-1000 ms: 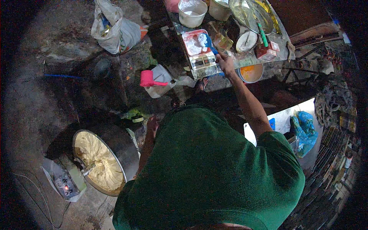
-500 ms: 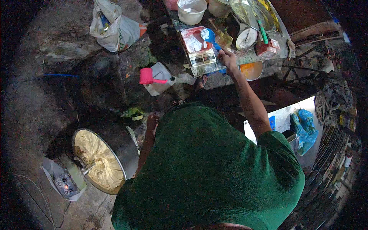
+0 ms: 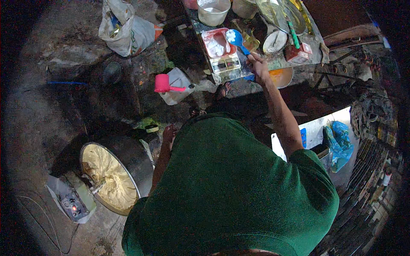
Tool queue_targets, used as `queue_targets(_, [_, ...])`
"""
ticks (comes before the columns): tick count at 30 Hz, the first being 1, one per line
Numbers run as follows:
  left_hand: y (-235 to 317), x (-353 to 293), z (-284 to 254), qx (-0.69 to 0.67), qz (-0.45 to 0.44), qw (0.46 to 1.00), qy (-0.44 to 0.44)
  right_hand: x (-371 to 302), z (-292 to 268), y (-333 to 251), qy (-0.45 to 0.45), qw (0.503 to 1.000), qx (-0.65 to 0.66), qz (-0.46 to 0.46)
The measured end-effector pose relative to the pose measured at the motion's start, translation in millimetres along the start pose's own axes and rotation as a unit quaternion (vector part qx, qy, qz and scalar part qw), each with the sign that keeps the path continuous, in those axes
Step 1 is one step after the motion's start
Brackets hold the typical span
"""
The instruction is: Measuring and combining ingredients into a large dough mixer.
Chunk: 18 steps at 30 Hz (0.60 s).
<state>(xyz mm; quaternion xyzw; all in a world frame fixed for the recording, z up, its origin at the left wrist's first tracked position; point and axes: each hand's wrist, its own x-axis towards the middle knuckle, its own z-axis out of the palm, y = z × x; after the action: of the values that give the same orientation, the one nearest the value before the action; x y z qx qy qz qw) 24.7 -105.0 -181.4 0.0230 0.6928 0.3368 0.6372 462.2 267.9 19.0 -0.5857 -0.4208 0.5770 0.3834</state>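
Note:
My right hand (image 3: 259, 68) is closed round the handle of a blue spoon (image 3: 239, 42), whose bowl carries a lump of white powder. The spoon is held over the right side of a red tray (image 3: 228, 50) with white powder in it. That tray rests on a weighing scale (image 3: 226, 65) with a pale front panel, at the near edge of the table. Low beside my body hangs my left hand (image 3: 169, 135), partly covered by my green shirt; its fingers are too dark to make out. A tilted mixing drum (image 3: 143, 164) of pale dough or batter stands left of it.
White tub (image 3: 213, 13), oval dish (image 3: 275, 42) and red box (image 3: 297, 53) share the table. A pink dipper (image 3: 162, 83) lies on a pale container (image 3: 177, 94). A white sack (image 3: 128, 36) stands far left; a control box (image 3: 72, 205) sits by the drum.
My right hand has drawn slightly back and right with the blue spoon. The spoon's bowl has shifted right over the tray's edge, and its white lump looks smaller.

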Motion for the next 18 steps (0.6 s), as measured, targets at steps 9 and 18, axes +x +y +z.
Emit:
queue_targets(9, [-14.9, 52.0, -27.8, -0.406, -0.062, 0.795, -0.446, -1.4, 18.6, 11.1, 0.003, 0.985, -0.067, -0.162])
queue_targets(18, [-25.4, 49.7, -14.3, -0.410, 0.005, 0.858, -0.308, 1.0, 10.6, 16.5, -0.006, 0.988, -0.090, -0.126])
